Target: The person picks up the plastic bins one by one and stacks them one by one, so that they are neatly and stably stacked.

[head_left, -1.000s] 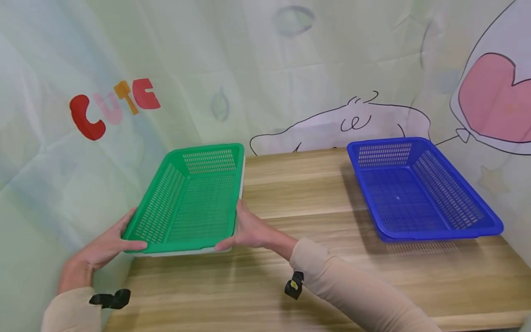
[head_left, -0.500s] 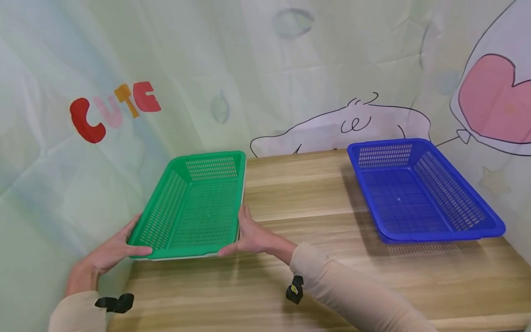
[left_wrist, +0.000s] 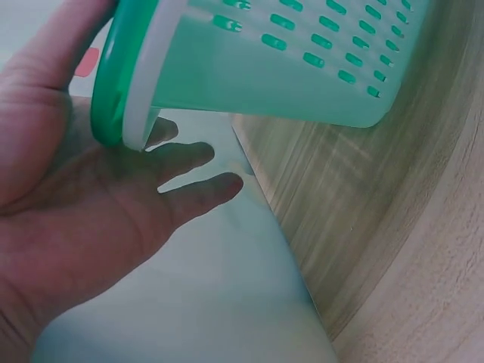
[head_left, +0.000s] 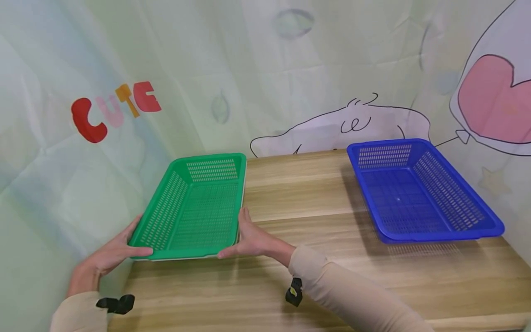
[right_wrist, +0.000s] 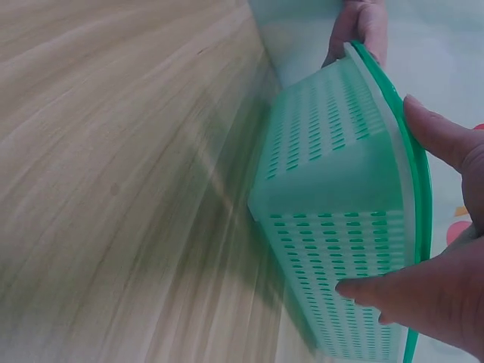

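Note:
A green slotted plastic basket [head_left: 199, 216] sits nested in a whitish, translucent basket [right_wrist: 333, 181] at the left of the table. Both are upright and appear to rest on the wood. At the near left corner my left hand [head_left: 111, 251] holds the stacked rims, thumb on top and fingers spread beneath. My right hand [head_left: 252, 237] grips the near right corner, its thumb against the front rim and its fingers along the side wall. Most of the white basket is hidden in the head view; the right wrist view shows its slotted walls.
A blue slotted basket [head_left: 406, 198] stands at the right of the wooden table [head_left: 298, 193], with nothing visible inside. Printed fabric [head_left: 199, 74] walls in the back and sides; the left sheet hangs close to my left hand.
Both hands and the stacked baskets came down and slightly nearer and to the right in the first half second. Since then they have barely moved, and the grip looks the same.

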Demonstrator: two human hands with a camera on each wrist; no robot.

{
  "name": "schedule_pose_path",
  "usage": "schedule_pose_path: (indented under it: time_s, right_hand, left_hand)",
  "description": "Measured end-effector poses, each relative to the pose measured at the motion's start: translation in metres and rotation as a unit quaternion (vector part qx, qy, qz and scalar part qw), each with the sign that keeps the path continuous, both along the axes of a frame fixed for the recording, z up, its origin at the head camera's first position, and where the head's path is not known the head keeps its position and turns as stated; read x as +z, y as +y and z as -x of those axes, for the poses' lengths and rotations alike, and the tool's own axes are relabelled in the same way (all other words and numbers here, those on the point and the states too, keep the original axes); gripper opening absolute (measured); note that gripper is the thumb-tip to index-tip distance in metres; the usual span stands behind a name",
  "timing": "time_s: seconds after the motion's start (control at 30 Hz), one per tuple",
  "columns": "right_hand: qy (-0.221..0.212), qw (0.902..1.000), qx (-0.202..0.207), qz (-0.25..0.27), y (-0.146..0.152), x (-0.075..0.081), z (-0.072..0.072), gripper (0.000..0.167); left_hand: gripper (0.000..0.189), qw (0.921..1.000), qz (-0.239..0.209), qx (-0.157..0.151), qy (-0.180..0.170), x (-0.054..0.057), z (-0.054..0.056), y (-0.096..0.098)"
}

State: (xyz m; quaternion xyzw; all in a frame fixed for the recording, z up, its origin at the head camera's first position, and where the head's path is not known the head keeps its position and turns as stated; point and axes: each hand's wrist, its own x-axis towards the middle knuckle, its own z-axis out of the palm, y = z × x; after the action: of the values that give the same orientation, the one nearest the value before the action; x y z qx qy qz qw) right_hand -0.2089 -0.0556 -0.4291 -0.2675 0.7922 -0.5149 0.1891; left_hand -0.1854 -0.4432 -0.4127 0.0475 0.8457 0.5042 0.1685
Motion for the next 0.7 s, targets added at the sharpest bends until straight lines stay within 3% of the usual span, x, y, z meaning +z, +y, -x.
schedule_pose_path:
  time_s: [0.2, 0.4, 0.7]
  right_hand:
    - [0.005, 0.9967, 0.001, 0.081, -0.004, -0.006, 0.003, 0.138]
    - [-0.032, 0.9963, -0.024, 0.076, -0.006, -0.009, -0.001, 0.128]
    - [-0.082, 0.9888, -0.042, 0.117, -0.001, -0.014, 0.000, 0.129]
  left_hand:
    - [0.115, 1.0000, -0.008, 0.002, -0.003, -0.001, 0.001, 0.001]
    - [0.112, 0.9999, -0.014, -0.009, 0.001, -0.004, 0.000, -0.001]
    - [0.110, 0.9974, -0.071, -0.016, 0.000, -0.011, -0.002, 0.000]
